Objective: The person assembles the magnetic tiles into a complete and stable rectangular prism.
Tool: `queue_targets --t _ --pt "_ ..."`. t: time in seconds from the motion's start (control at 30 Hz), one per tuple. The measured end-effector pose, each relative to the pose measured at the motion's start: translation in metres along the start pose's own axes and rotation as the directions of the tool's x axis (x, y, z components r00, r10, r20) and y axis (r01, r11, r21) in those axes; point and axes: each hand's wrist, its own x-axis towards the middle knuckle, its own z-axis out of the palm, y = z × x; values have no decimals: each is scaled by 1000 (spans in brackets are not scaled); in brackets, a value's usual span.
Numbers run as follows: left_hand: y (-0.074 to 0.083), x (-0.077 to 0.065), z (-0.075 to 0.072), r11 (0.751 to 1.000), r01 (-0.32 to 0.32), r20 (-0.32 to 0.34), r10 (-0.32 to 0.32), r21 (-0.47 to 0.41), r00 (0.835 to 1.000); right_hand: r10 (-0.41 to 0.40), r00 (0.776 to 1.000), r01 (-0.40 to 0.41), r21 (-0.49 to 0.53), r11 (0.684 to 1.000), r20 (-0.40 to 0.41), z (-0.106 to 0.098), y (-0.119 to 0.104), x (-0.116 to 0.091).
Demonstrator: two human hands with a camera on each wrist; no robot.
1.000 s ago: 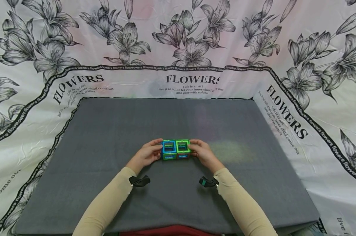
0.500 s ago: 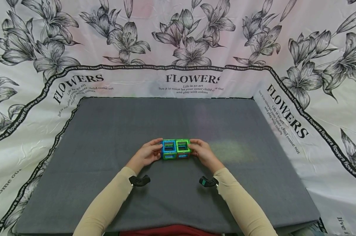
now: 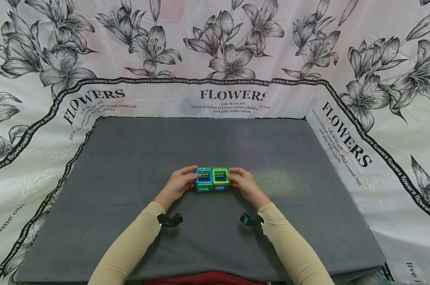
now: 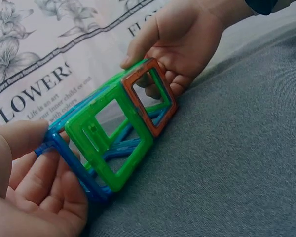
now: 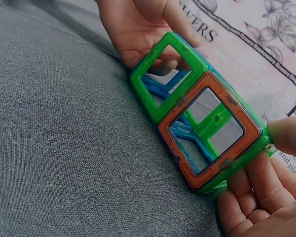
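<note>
A small box of magnetic building tiles (image 3: 213, 181) stands on the grey cloth, its open square frames joined edge to edge. From above, a blue frame tops its left half and a green frame its right half. The near side has a green tile (image 5: 150, 56) at left and an orange tile (image 5: 235, 104) at right. My left hand (image 3: 176, 184) grips the blue left end, thumb on the upper edge and fingers curled behind. At the green right end, my right hand (image 3: 248, 187) pinches the upper edge between thumb and curled fingers.
The grey cloth (image 3: 147, 150) covers a wide table. White flower-printed fabric (image 3: 233, 95) rises behind it and along both sides. A black band (image 3: 170, 219) is worn on the left wrist, another (image 3: 252, 219) on the right. Red clothing (image 3: 208, 278) shows at the front edge.
The left hand has shifted very slightly up and to the right, still gripping the tile box. The box and right hand have hardly moved.
</note>
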Motion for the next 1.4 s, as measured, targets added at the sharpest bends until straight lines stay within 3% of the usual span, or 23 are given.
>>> queue_targets --t 1.0,1.17,1.4 --pt "-5 3 1 991 -4 36 9 -137 999 -6 1000 6 -21 1000 4 0 -1 0" --pt "-5 4 -1 991 2 37 3 -131 999 -3 1000 3 -27 1000 6 0 0 0" --pt "-6 3 -2 999 -16 19 17 -50 1000 2 1000 -2 -21 1000 5 0 2 1"
